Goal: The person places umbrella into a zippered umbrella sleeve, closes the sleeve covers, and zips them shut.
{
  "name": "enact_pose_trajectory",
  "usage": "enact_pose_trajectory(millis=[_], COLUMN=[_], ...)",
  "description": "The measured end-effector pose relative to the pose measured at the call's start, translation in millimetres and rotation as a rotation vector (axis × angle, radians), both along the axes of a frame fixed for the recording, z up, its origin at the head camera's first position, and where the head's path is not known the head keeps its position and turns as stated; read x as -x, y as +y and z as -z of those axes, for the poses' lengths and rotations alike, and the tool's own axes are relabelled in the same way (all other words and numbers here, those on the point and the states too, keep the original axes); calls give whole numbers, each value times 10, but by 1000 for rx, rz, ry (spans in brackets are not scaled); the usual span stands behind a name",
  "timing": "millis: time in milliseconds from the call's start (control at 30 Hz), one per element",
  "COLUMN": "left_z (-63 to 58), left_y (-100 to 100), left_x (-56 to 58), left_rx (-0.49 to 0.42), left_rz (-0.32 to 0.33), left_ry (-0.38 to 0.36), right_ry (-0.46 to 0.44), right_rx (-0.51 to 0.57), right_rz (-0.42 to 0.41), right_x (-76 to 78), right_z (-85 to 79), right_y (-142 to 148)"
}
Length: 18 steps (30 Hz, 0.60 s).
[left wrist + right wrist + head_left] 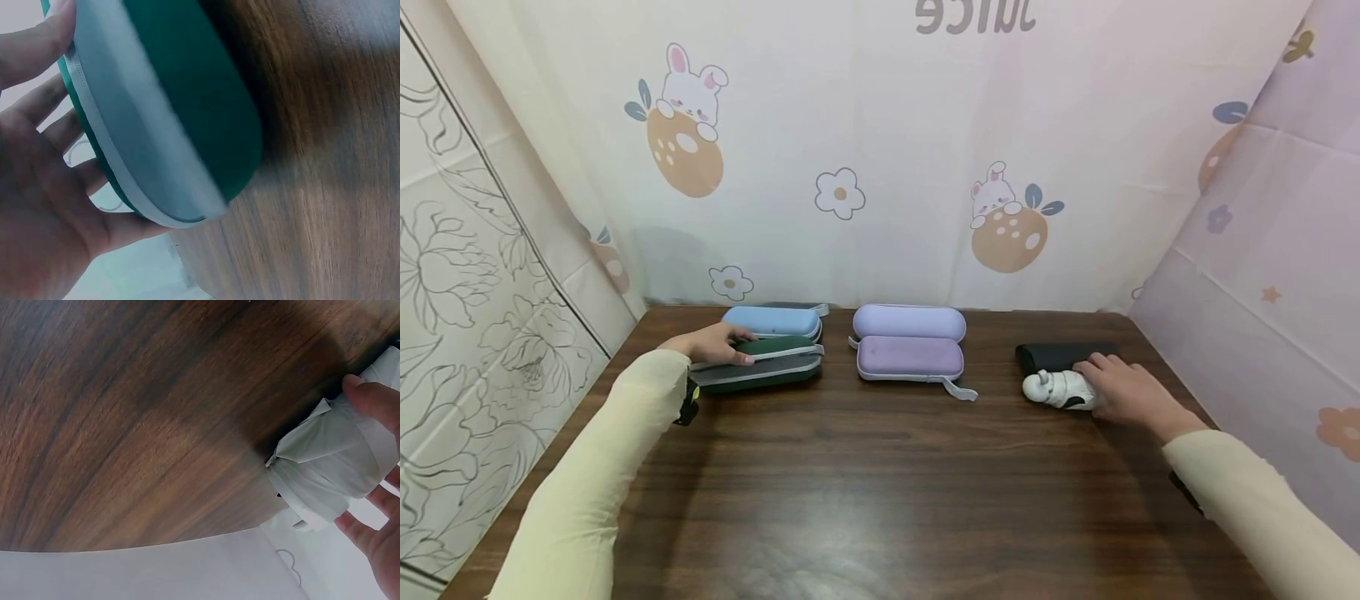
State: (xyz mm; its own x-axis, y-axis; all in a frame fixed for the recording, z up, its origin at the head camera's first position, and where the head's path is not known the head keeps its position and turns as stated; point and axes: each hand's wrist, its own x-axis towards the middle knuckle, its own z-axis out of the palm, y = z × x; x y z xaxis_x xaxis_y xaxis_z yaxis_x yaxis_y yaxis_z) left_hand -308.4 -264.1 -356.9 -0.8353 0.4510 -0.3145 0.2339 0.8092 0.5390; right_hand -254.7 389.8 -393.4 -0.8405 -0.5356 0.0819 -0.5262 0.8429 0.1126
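Observation:
At the back left of the table, my left hand holds a dark green zip case with a grey zip band. In the left wrist view its thumb lies on one face of that case and the fingers reach behind it. A light blue zip case lies just behind. On the right, my right hand grips a white rolled fabric bundle with black patches. Its gathered end shows in the right wrist view, the thumb on one side and fingers on the other. A black oblong object lies behind the bundle.
Two purple zip cases, a lilac one and a darker one with a wrist strap, lie at the back middle of the brown wooden table. A printed curtain hangs behind the table, with covered walls on both sides.

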Motion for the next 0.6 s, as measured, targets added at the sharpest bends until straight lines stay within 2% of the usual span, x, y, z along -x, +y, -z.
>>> enact_pose_trajectory(millis=[333,600], left_z=[-286,-497], left_y=[117,364], left_x=[-115,-264], left_rx=[2,-31], left_rz=[2,50], left_ry=[-4,25], right_ry=[8,31], right_rx=[-12,-29], right_rz=[4,-12], right_x=[-34,-62], right_z=[-14,-64], right_y=[1,-14])
